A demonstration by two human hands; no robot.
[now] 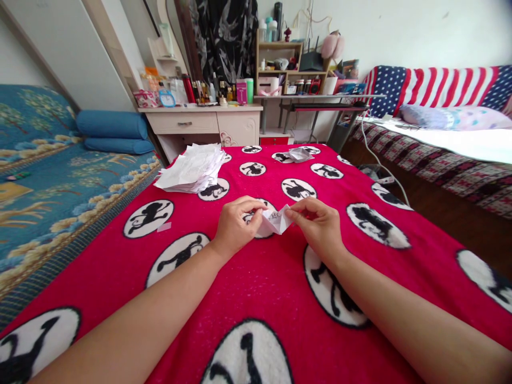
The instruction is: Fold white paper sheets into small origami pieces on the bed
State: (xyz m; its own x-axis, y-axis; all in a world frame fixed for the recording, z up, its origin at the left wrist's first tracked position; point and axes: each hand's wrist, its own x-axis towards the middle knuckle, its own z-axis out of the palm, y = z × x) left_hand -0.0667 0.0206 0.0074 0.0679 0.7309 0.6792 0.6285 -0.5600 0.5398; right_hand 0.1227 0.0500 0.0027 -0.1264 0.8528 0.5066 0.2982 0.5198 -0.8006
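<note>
Both of my hands pinch one small folded piece of white paper (275, 222) just above the red blanket (264, 288) with black-and-white cartoon circles. My left hand (237, 225) grips its left edge with fingers curled shut. The paper's right corner sits between thumb and forefinger of my right hand (319, 224). A loose stack of white paper sheets (193, 169) lies on the blanket to the far left. A finished-looking folded paper piece (299, 154) rests near the blanket's far edge.
A small pale scrap (164, 226) lies on the blanket left of my hands. A blue patterned sofa (48, 176) is at the left. A cluttered dresser (200, 120) and desk (316, 98) stand behind. A bed with a flag-patterned cover (440, 88) is at the right.
</note>
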